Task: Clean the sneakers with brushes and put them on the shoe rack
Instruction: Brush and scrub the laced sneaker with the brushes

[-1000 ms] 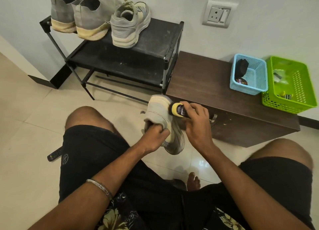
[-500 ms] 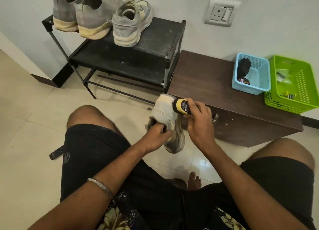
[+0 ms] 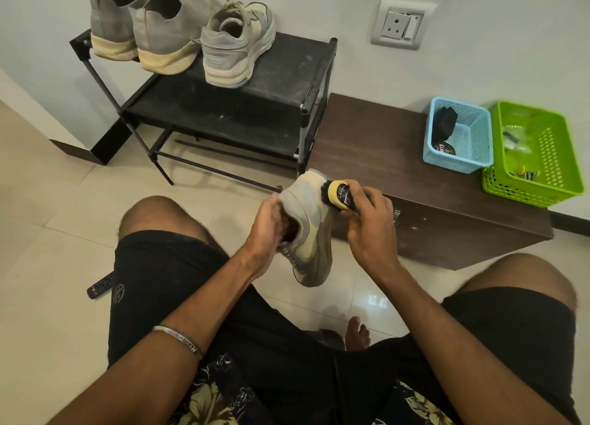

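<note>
Grey sneaker (image 3: 308,230) held mid-air above floor tile, heel up, toe down, near frame centre. Left hand (image 3: 266,230) at 9 o'clock of it, grip closed with fingers inside the collar. Right hand (image 3: 372,230) at 3 o'clock, grip closed round yellow shoe brush (image 3: 338,195); dark bristles touching heel. Three grey sneakers (image 3: 238,41) standing on shoe rack (image 3: 287,73) top shelf, 11 o'clock. Blue basket (image 3: 472,144) and green basket (image 3: 555,156) touching on brown tabletop (image 3: 376,144), 2 o'clock.
</note>
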